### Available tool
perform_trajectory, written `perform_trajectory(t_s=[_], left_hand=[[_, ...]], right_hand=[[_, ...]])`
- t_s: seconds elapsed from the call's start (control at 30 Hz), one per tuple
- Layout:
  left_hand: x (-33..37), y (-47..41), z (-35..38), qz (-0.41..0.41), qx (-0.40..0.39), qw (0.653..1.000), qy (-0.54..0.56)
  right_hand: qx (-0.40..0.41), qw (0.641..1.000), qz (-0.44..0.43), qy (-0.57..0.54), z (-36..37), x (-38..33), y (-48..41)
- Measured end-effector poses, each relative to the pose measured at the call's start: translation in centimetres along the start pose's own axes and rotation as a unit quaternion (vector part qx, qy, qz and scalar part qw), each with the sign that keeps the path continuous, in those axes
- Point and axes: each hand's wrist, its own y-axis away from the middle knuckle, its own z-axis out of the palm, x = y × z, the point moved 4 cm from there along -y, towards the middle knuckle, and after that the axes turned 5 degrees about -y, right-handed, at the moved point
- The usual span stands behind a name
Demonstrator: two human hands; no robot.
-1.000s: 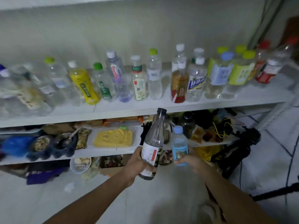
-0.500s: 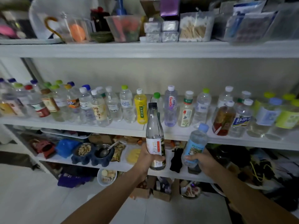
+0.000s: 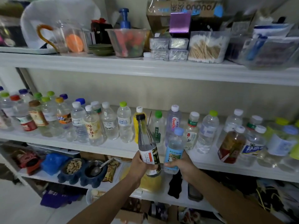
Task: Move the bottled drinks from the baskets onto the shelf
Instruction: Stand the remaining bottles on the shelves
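My left hand [image 3: 140, 164] grips a tall clear bottle with a black cap [image 3: 146, 139] around its white label, leaning slightly left. My right hand [image 3: 182, 164] holds a small blue-labelled water bottle with a pale blue cap [image 3: 174, 149] from below. Both bottles are raised in front of the white middle shelf [image 3: 113, 147], level with its front edge. That shelf carries a long row of several bottled drinks, among them a yellow bottle [image 3: 136, 125] right behind the tall bottle. No basket is in view.
The top shelf [image 3: 145, 68] holds clear tubs, cotton swabs [image 3: 205, 49] and boxes. Below, a lower shelf has blue pet bowls [image 3: 82, 172], snack packs and dark items. Cardboard boxes sit on the floor under my arms.
Both hands have lifted their bottles up and forward, from below the bottle shelf to its front edge. The view has tilted up, bringing the top shelf into sight.
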Motion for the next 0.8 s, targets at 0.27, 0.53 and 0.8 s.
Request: perform_trajectory(t_s=[0.27, 0.53, 0.8], left_hand=[[0.6, -5.3, -7.2, 0.024, -0.011, 0.998, -0.053], [1.4, -10.1, -16.0, 0.051, -0.049, 0.990, -0.121], [0.7, -13.1, -21.2, 0.073, 0.000, 0.975, -0.208]], right_hand=[[0.038, 0.999, -0.028, -0.003, 5.9, -0.3, -3.0], [0.107, 0.993, -0.031, -0.037, 13.9, 1.6, -5.0], [0.131, 0.991, -0.038, 0.001, 19.4, 2.0, -6.1]])
